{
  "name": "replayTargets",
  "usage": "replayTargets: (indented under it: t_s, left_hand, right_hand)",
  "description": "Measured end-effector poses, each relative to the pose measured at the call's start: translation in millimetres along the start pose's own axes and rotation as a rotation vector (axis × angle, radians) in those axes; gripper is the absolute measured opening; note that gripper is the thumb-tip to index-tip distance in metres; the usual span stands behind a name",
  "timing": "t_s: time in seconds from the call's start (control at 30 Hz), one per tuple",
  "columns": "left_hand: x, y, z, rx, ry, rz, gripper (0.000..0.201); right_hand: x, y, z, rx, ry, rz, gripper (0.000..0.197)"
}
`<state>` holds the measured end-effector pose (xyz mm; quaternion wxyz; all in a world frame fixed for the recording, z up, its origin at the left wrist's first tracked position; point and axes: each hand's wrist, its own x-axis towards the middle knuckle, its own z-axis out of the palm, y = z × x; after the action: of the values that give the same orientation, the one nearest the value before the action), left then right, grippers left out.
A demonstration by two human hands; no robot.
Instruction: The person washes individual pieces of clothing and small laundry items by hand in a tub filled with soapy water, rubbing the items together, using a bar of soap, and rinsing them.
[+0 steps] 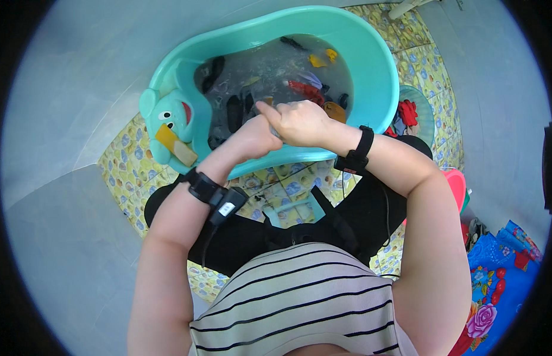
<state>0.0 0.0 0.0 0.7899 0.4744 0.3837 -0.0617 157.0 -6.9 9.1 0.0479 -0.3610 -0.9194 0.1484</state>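
Observation:
Over the near side of a turquoise baby bathtub, my two hands meet with their fingers curled. My left hand is closed and presses against my right hand, which is closed as well. What lies between them is hidden by the fingers. Cloudy, sudsy water in the tub holds several dark cloth pieces that look like socks. A red cloth, a lilac cloth and small yellow pieces also lie there. At the water's right edge is a brown cloth.
On the tub's cartoon-faced left end rests a yellow and cream block. A clear round basin with red cloth stands right of the tub. A pink basin and a blue floral cloth are at the right.

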Motion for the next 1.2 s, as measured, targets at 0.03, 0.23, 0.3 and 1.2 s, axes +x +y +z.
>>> replayTargets:
  t_s: [0.03,0.23,0.3,1.2]
  left_hand:
    - [3,3,7,0.42,0.331,0.118,0.038]
    - [1,-6,15,0.912,0.662,0.259,0.032]
    - [2,-11,17,0.897,0.662,0.337,0.03]
    - [-17,-8,-7,-1.033,-0.145,-0.047,0.012]
  right_hand:
    - [4,1,-3,0.077,-0.079,0.113,0.08]
    - [4,-2,-19,0.484,-0.308,0.372,0.072]
    - [3,-1,-17,0.674,-0.26,0.306,0.075]
    - [-6,-9,-15,-0.035,0.398,-0.144,0.056]
